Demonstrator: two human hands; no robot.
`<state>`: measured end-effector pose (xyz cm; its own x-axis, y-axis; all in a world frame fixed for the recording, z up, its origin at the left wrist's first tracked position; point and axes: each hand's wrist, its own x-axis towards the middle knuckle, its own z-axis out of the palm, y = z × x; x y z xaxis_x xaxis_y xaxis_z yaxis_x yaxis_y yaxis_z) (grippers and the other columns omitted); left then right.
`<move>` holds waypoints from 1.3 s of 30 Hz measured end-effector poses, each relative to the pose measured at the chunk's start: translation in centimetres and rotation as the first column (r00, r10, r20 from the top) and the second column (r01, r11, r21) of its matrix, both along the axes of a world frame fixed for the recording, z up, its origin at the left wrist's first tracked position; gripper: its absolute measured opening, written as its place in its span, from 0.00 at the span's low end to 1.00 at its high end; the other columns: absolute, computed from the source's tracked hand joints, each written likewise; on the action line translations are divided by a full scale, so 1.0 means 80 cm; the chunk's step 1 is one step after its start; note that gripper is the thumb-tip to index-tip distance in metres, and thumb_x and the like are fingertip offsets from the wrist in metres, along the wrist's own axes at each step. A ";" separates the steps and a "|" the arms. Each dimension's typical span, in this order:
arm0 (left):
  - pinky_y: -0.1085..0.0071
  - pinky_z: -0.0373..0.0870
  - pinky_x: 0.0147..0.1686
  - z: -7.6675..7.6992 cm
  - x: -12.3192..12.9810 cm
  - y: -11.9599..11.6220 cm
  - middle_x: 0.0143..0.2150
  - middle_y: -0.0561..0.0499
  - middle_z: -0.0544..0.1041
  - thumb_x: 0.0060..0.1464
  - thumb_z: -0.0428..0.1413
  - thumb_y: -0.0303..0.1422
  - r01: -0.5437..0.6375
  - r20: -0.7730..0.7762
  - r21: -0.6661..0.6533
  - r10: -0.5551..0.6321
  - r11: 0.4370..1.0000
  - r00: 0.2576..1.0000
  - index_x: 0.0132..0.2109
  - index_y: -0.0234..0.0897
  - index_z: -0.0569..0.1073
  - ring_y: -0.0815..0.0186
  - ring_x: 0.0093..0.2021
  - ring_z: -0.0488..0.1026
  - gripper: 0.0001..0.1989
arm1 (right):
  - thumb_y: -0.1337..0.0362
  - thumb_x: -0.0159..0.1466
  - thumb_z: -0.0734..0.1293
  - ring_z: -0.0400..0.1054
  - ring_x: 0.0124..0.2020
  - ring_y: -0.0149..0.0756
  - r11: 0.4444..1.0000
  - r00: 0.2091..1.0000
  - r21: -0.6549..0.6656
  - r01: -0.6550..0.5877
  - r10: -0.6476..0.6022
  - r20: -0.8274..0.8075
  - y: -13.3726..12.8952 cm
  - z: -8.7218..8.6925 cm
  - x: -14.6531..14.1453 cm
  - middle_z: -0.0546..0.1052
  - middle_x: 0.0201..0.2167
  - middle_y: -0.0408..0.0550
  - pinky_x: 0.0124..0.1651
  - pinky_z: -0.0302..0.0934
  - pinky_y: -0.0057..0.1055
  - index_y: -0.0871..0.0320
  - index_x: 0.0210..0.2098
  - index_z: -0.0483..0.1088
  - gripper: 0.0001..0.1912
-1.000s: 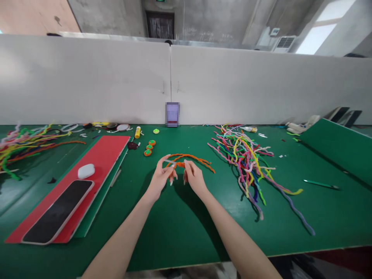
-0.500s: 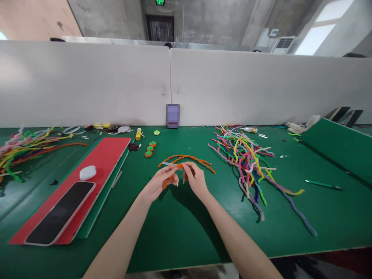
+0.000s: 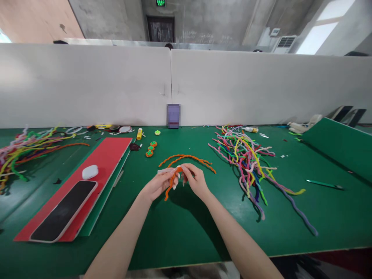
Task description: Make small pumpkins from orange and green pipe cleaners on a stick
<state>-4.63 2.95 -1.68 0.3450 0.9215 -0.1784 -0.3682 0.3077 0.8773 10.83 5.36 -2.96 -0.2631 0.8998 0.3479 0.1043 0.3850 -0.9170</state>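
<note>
An orange fuzzy stem (image 3: 171, 186) is pinched between my two hands at the middle of the green table, and one end of it hangs down below my left fingers. My left hand (image 3: 159, 183) grips it from the left, and a thin pale strip pokes out above that hand. The fingers of my right hand (image 3: 196, 180) close on the upper part, where the orange is bent or coiled. Just beyond my hands lie loose orange stems (image 3: 188, 156). Orange coils with green centres (image 3: 151, 148) form a short row to the left of them.
Multicoloured fuzzy stems lie in a pile (image 3: 250, 162) on the right and another (image 3: 35, 149) at far left. A black phone (image 3: 64, 211) and white case (image 3: 90, 172) rest on a red board (image 3: 112, 149). A green pen (image 3: 324, 184) lies at right; a glue stick (image 3: 139, 134) stands behind.
The orange stem's free end now hangs lower and further out from my left hand. Both hands stay close together in nearly the same place, and the view has shifted slightly.
</note>
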 end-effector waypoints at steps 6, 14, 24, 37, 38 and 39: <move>0.79 0.63 0.26 -0.008 0.007 0.000 0.23 0.55 0.69 0.47 0.58 0.33 -0.019 0.035 -0.014 0.020 1.000 0.999 0.30 0.34 0.68 0.75 0.23 0.67 0.07 | 0.56 0.62 0.56 0.60 0.16 0.28 1.000 1.000 0.021 0.006 -0.005 -0.010 -0.002 0.003 0.001 0.68 0.19 0.42 0.22 0.58 0.26 0.57 0.33 0.67 0.13; 0.80 0.62 0.21 0.003 0.017 -0.004 0.20 0.56 0.68 0.47 0.57 0.34 -0.074 -0.077 0.051 0.077 0.996 0.994 0.27 0.34 0.64 0.76 0.20 0.65 0.10 | 0.55 0.63 0.55 0.58 0.16 0.27 0.999 0.997 0.014 0.036 -0.036 0.062 -0.005 0.011 0.002 0.62 0.14 0.37 0.24 0.54 0.24 0.57 0.25 0.63 0.15; 0.75 0.65 0.23 0.018 0.016 -0.006 0.17 0.58 0.69 0.47 0.57 0.35 0.034 -0.232 0.178 0.008 0.983 0.973 0.32 0.36 0.62 0.72 0.18 0.68 0.11 | 0.53 0.62 0.56 0.53 0.12 0.24 0.991 0.997 -0.112 -0.073 0.070 -0.030 0.001 0.006 0.006 0.58 0.11 0.36 0.17 0.48 0.23 0.58 0.18 0.57 0.20; 0.73 0.67 0.27 0.027 0.011 -0.009 0.20 0.56 0.70 0.49 0.55 0.36 0.173 -0.384 0.293 -0.050 0.941 0.922 0.34 0.35 0.65 0.71 0.21 0.70 0.10 | 0.50 0.61 0.56 0.50 0.10 0.22 0.886 0.942 -0.319 -0.335 0.323 -0.093 0.007 0.015 0.017 0.56 0.10 0.35 0.13 0.48 0.21 0.59 0.19 0.58 0.21; 0.73 0.67 0.26 0.025 0.011 -0.009 0.20 0.56 0.70 0.49 0.55 0.36 0.180 -0.396 0.289 -0.053 0.940 0.917 0.34 0.35 0.66 0.71 0.21 0.70 0.09 | 0.50 0.61 0.56 0.50 0.10 0.22 0.878 0.938 -0.334 -0.343 0.336 -0.082 0.008 0.016 0.019 0.56 0.10 0.34 0.13 0.48 0.21 0.59 0.19 0.57 0.22; 0.73 0.67 0.26 0.024 0.011 -0.008 0.20 0.56 0.70 0.49 0.55 0.36 0.183 -0.407 0.282 -0.056 0.942 0.912 0.34 0.35 0.66 0.71 0.21 0.70 0.09 | 0.50 0.61 0.56 0.50 0.10 0.22 0.869 0.934 -0.348 -0.352 0.351 -0.070 0.008 0.017 0.020 0.55 0.10 0.34 0.13 0.48 0.21 0.59 0.19 0.57 0.22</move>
<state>-3.77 2.33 0.25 0.4178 0.9078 -0.0357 0.0435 0.0192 0.9989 12.45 6.02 -1.60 -0.5843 0.8110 0.0301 0.0183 0.0503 -0.9986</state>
